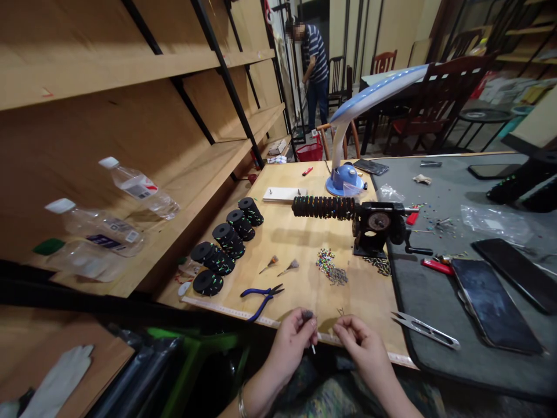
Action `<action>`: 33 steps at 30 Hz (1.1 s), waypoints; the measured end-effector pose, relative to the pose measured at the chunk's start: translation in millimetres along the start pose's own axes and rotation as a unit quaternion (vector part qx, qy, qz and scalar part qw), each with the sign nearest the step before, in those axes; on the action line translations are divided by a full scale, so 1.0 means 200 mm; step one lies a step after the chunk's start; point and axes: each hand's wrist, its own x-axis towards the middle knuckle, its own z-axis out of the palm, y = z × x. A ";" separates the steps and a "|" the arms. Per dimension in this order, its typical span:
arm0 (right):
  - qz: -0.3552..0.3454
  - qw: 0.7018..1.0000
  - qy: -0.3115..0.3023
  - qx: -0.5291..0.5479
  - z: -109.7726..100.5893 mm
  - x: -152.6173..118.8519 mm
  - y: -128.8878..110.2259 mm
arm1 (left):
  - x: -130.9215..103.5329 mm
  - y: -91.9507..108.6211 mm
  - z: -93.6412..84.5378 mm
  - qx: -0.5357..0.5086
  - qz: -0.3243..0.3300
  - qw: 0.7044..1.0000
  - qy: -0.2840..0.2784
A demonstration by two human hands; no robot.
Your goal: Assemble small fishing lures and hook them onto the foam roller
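My left hand (296,332) is closed at the table's front edge, its fingers pinched round a small grey tuft-like piece (307,314) with a thin white tip pointing down. To its right, my right hand (357,335) is closed, thumb against fingers, with thin brownish wire-like bits showing at the fingertips; they are too small to name. Blue-handled pliers (262,297) lie left of my left hand. Two small tufted pieces (292,265) rest beyond it. A pile of coloured beads and pins (331,266) lies past my hands.
A black hand-cranked device (374,223) holds a ribbed black roll (324,207). Black spools (226,237) line the left, near shelf bottles (145,188). A blue lamp (346,177) stands behind. Phones (494,302) and silver snips (426,331) lie right. A person (315,64) stands far back.
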 end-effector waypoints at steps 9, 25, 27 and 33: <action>-0.073 0.994 0.025 -0.080 0.01 -0.04 0.07 | 0.01 -0.02 0.01 -0.021 -0.031 0.999 -0.019; -0.073 0.988 -0.050 -0.126 0.02 -0.04 0.08 | 0.02 0.01 -0.01 -0.019 -0.043 0.999 -0.024; -0.072 0.988 -0.048 -0.128 0.03 -0.04 0.07 | 0.02 0.01 -0.01 -0.018 -0.044 0.999 -0.026; -0.069 0.986 -0.060 -0.139 0.03 -0.04 0.06 | 0.02 0.00 -0.01 -0.011 -0.041 0.999 -0.028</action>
